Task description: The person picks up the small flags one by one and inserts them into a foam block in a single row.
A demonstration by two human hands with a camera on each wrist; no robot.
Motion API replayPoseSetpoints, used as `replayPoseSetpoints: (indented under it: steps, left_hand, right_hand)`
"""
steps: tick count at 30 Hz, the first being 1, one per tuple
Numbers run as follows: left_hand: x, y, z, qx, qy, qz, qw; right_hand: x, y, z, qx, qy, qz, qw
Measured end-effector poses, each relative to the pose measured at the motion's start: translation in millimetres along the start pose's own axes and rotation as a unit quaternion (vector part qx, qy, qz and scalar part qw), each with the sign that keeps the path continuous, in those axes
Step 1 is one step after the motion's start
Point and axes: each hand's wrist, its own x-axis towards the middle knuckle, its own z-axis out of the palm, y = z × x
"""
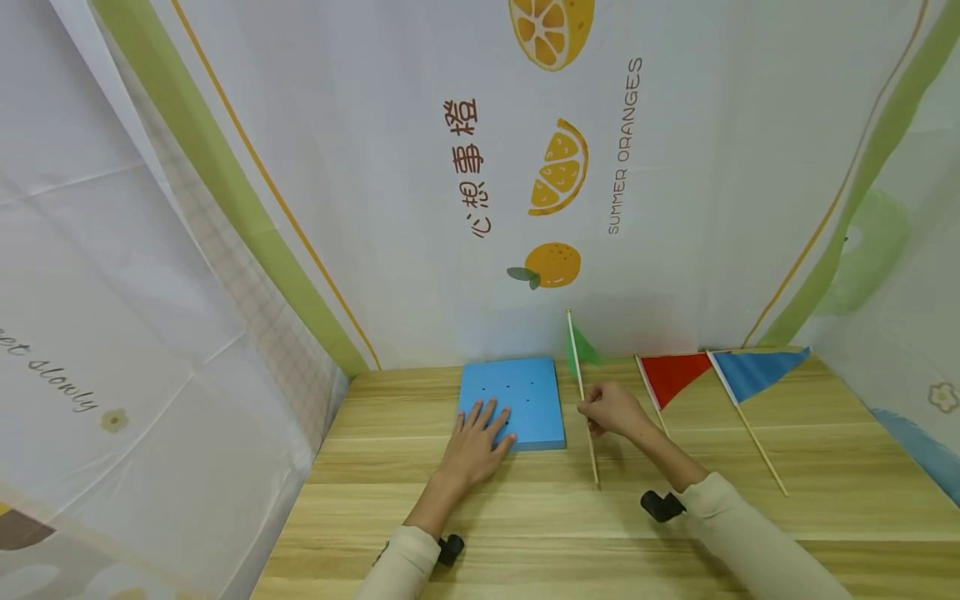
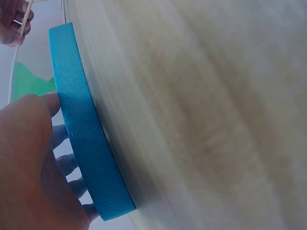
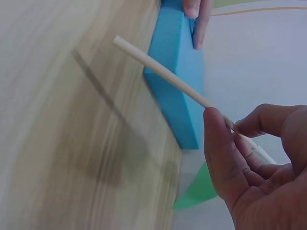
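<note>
A blue foam block (image 1: 536, 417) with several small dark holes in its top lies flat toward the back of the table. My left hand (image 1: 474, 448) rests on its near left part, fingers spread. In the left wrist view, the block's side (image 2: 86, 124) shows beneath those fingers. Right of the block, my right hand (image 1: 613, 408) pinches the wooden stick of a small green flag (image 1: 583, 348) between thumb and fingers. The stick slants, its cloth end up. In the right wrist view, the stick's bare lower end (image 3: 144, 57) is raised off the table, casting a shadow.
A red flag (image 1: 673, 375) and a blue flag (image 1: 757, 375) lie on the wooden table (image 1: 525, 533) at the right, sticks pointing toward me. Behind the table hangs a white curtain (image 1: 375, 167) printed with oranges. Another curtain (image 1: 150, 292) borders the left side.
</note>
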Motion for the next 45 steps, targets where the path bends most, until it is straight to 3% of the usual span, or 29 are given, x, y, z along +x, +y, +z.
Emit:
replayPoseSetpoints:
  steps: [23, 37, 45]
  left_hand:
    - [0.9, -0.5, -2.2, -0.017, 0.002, 0.003, 0.9999]
    - [1.5, -5.0, 1.0, -0.034, 0.013, 0.014, 0.9993]
    - [1.6, -2.4, 0.4, -0.023, -0.001, 0.003, 0.9997]
  right_hand:
    - [14, -34, 0.7, 0.041, 0.019, -0.076, 0.996]
    - [24, -53, 4.5, -0.004, 0.04, -0.118, 0.992]
    - [34, -66, 6.9, -0.035, 0.046, -0.143, 0.988]
